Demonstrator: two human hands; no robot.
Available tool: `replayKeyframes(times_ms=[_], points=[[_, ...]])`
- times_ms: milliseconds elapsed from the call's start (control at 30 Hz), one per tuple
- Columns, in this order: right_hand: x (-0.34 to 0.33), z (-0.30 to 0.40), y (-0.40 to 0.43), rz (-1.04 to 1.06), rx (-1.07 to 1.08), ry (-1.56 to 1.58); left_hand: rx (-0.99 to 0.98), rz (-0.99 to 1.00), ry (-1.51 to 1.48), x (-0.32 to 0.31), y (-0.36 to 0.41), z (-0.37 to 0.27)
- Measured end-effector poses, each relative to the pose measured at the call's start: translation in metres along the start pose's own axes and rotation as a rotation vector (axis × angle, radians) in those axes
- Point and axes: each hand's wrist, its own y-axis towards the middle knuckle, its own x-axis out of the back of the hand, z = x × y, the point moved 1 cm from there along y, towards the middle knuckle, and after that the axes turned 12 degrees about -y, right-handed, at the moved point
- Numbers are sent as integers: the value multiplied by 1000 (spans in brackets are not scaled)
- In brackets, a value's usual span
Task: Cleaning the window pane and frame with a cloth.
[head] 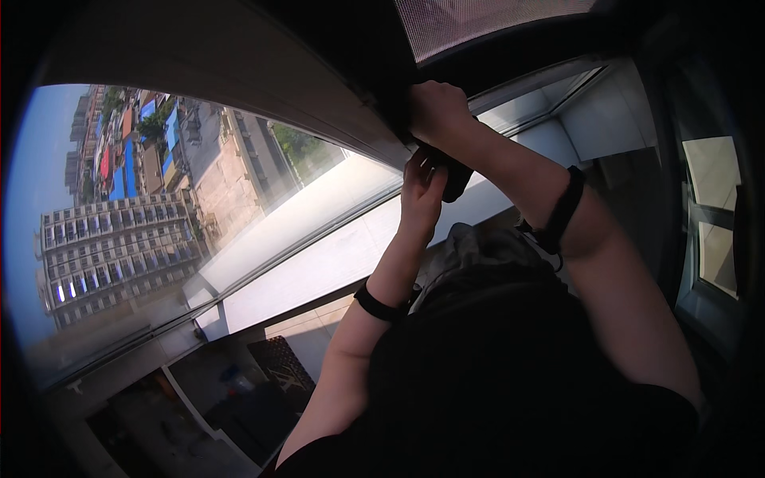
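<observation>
Both of my arms reach up to a dark window frame post [382, 77]. My right hand [439, 113] is bent over against the post, with its fingertips lost in shadow. Just below it, my left hand [425, 179] has its fingers curled at a small dark object [459, 179], whose kind I cannot tell. Whether either hand grips the post or that object is too dark to settle. Black bands circle both forearms. A mesh window screen [490, 24] spans the top of the view.
A white windowsill [317, 269] runs diagonally below my hands, along the window track. Through the glass at left, a tall apartment building [119, 251] and low roofs show far below. A dark patterned mat [281, 361] lies at lower left. Another window [711, 173] stands at right.
</observation>
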Motion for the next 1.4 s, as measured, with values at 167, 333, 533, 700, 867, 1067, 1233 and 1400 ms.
replayKeyframes(times_ms=[167,333,533,700,867,1067,1233,1400], points=[[11,6,4,104,113,-164,-44,-32,26,-2,0,-4],[1,-6,-2,-7,274,-259,42,-10,-14,-4,-3,-7],[-4,-5,-5,-79,355,-291,32,-25,42,2,2,-1],[-6,-21,-7,-103,198,-241,19,-25,61,-1,10,8],[-22,-106,-31,-287,-144,315,119,-26,186,1,9,23],[-60,-59,-37,-536,125,258,122,-79,239,6,7,23],[-56,-27,-42,-501,211,149,48,-152,166,20,13,30],[-56,-30,-36,-407,164,236,-123,-154,359,21,20,48]])
